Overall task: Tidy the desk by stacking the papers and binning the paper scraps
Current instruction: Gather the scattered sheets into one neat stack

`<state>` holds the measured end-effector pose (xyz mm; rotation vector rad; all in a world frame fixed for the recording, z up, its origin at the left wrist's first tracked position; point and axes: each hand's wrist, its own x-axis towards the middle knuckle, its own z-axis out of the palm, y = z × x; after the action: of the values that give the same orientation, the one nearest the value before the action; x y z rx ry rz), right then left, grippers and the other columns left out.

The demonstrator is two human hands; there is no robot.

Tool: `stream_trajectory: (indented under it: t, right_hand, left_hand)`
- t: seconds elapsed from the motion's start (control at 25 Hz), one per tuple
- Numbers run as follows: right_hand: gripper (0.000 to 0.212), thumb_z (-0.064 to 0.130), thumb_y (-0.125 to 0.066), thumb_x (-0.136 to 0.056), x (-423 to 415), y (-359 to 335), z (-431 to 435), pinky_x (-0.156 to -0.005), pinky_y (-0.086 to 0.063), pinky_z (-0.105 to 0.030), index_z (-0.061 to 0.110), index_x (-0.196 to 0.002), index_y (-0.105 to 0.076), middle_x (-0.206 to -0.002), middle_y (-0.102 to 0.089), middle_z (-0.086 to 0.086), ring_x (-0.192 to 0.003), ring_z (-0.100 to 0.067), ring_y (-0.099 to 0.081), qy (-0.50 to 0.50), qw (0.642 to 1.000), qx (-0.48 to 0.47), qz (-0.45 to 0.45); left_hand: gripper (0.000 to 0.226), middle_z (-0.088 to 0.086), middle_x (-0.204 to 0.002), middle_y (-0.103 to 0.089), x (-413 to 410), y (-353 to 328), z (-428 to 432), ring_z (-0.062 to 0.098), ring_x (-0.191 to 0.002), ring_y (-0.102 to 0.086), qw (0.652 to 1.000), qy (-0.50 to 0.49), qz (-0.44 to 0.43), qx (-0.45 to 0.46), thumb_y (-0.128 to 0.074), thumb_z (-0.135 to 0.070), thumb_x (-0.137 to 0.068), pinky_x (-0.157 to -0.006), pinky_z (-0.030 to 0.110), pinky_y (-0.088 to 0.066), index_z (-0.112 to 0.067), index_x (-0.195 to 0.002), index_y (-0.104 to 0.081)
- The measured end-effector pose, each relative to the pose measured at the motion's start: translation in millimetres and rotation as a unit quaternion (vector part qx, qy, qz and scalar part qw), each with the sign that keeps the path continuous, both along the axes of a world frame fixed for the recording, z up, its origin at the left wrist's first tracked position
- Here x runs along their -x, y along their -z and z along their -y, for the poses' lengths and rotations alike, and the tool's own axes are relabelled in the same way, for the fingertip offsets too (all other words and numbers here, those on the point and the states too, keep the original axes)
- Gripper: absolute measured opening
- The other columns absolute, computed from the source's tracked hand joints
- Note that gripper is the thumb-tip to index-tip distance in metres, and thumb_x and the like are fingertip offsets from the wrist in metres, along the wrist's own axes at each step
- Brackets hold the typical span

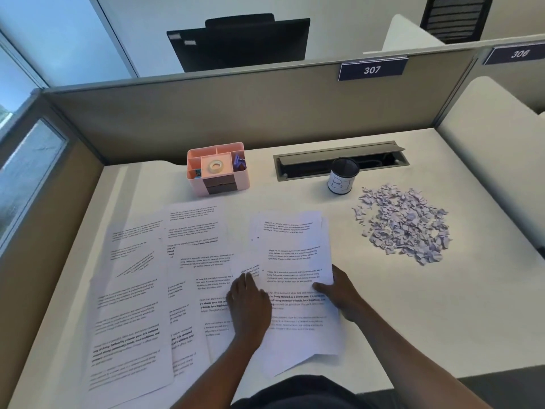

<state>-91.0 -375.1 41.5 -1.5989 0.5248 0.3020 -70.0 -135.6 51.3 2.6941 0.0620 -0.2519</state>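
Several printed white papers (138, 290) lie spread and overlapping across the left and middle of the white desk (427, 320). A rough pile of sheets (295, 249) sits at the centre right. My right hand (339, 293) grips the right edge of that pile's top sheet, thumb on top. My left hand (249, 305) presses flat, fingers together, on the sheets just left of the pile. A heap of small torn paper scraps (404, 221) lies at the right. A black mesh cup with a white label reading "BI" (343, 176), the bin, stands behind the scraps.
A pink desk organiser (218, 169) holding a tape roll stands at the back centre. A grey cable tray with its lid open (339, 156) runs along the back. Beige partition walls (236, 113) close the desk at the back and left.
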Motion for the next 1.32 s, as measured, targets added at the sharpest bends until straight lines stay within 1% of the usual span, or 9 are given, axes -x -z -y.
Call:
stream_trajectory:
  t: [0.12, 0.2, 0.28, 0.44, 0.68, 0.84, 1.0, 1.12, 1.32]
  right_hand:
    - [0.057, 0.005, -0.079, -0.084, 3.3, -5.2, 1.8, -0.091, -0.06, -0.042, 0.017, -0.134, -0.056, -0.126, -0.071, -0.002, -0.11, -0.021, -0.071, -0.023, 1.0, -0.012, -0.005]
    - [0.059, 0.003, -0.08, -0.082, 5.1, -7.4, 2.1, -0.089, -0.061, -0.037, 0.018, -0.134, -0.055, -0.126, -0.071, -0.001, -0.11, -0.019, -0.07, -0.035, 0.999, -0.01, -0.008]
    - [0.058, 0.001, -0.08, -0.081, 5.9, -9.2, 2.9, -0.09, -0.061, -0.04, 0.017, -0.132, -0.057, -0.123, -0.072, -0.001, -0.109, -0.02, -0.071, -0.04, 0.999, -0.008, -0.017]
    - [0.054, 0.0, -0.077, -0.082, 5.1, -10.4, 4.4, -0.092, -0.059, -0.046, 0.017, -0.129, -0.058, -0.121, -0.073, -0.002, -0.107, -0.023, -0.071, -0.021, 0.999, -0.003, -0.04]
    - [0.054, -0.003, -0.074, -0.084, 2.9, -11.7, 3.6, -0.085, -0.062, -0.039, 0.015, -0.131, -0.057, -0.12, -0.073, -0.004, -0.104, -0.023, -0.072, -0.033, 0.998, 0.008, -0.057]
    - [0.051, -0.005, -0.072, -0.085, 0.6, -16.0, 5.0, -0.073, -0.061, -0.029, 0.015, -0.129, -0.057, -0.117, -0.073, -0.005, -0.1, -0.022, -0.073, -0.03, 0.998, -0.002, -0.06]
    - [0.051, -0.004, -0.073, -0.083, -1.1, -12.8, 7.3, -0.09, -0.059, -0.048, 0.014, -0.129, -0.059, -0.119, -0.073, -0.008, -0.104, -0.029, -0.071, 0.001, 0.998, 0.012, -0.062]
    - [0.047, -0.006, -0.07, -0.085, -1.4, -14.8, 6.6, -0.084, -0.059, -0.041, 0.012, -0.127, -0.059, -0.121, -0.071, -0.011, -0.102, -0.027, -0.069, 0.023, 0.998, 0.017, -0.052]
    - [0.047, 0.002, -0.075, -0.087, -5.8, -27.6, 3.5, -0.096, -0.056, -0.051, 0.013, -0.13, -0.06, -0.123, -0.072, -0.008, -0.106, -0.027, -0.07, -0.003, 1.0, 0.011, -0.02]
  left_hand:
    - [0.065, 0.008, -0.173, -0.026, -15.3, 8.9, -15.9, 0.023, -0.162, -0.017, 0.997, 0.069, -0.02, -0.036, -0.039, -0.032, -0.11, -0.131, 0.049, -0.001, -0.008, -0.166, -0.016]
    - [0.067, 0.003, -0.176, -0.018, -24.3, 10.5, -17.6, 0.016, -0.163, -0.01, 0.993, 0.117, -0.027, 0.003, -0.037, -0.031, -0.111, -0.131, 0.048, 0.006, -0.013, -0.168, -0.008]
    - [0.066, 0.003, -0.175, -0.021, -27.9, 10.7, -16.4, 0.015, -0.163, -0.012, 0.991, 0.123, -0.017, 0.045, -0.039, -0.027, -0.111, -0.131, 0.047, 0.008, -0.015, -0.168, -0.008]
    - [0.061, 0.008, -0.167, -0.039, -25.5, 7.3, -23.2, 0.021, -0.159, -0.028, 1.0, 0.0, 0.026, 0.012, -0.043, -0.018, -0.107, -0.133, 0.045, 0.001, -0.009, -0.164, -0.025]
    - [0.058, 0.001, -0.173, -0.027, -30.9, 9.8, -27.4, 0.017, -0.164, -0.011, 0.989, 0.148, 0.001, -0.031, -0.027, -0.024, -0.11, -0.129, 0.058, 0.011, -0.017, -0.167, -0.019]
    - [0.064, 0.003, -0.175, -0.018, -34.0, 15.5, -36.3, 0.019, -0.164, -0.009, 0.994, 0.107, -0.004, -0.026, -0.035, -0.013, -0.108, -0.132, 0.053, 0.001, -0.014, -0.168, -0.014]
    - [0.057, 0.007, -0.174, -0.021, -33.0, 22.1, -57.4, 0.027, -0.163, -0.015, 0.997, 0.037, 0.006, -0.061, -0.039, -0.019, -0.108, -0.131, 0.057, -0.009, -0.014, -0.164, -0.029]
    - [0.056, 0.011, -0.172, -0.027, -30.5, 21.5, -59.7, 0.032, -0.161, -0.021, 0.997, 0.03, 0.01, -0.072, -0.044, -0.023, -0.109, -0.129, 0.059, -0.011, -0.012, -0.162, -0.034]
    - [0.051, 0.01, -0.167, -0.038, -34.0, 14.9, -46.6, 0.029, -0.156, -0.032, 0.999, 0.035, 0.026, 0.012, -0.049, -0.027, -0.109, -0.127, 0.052, -0.02, -0.011, -0.157, -0.043]
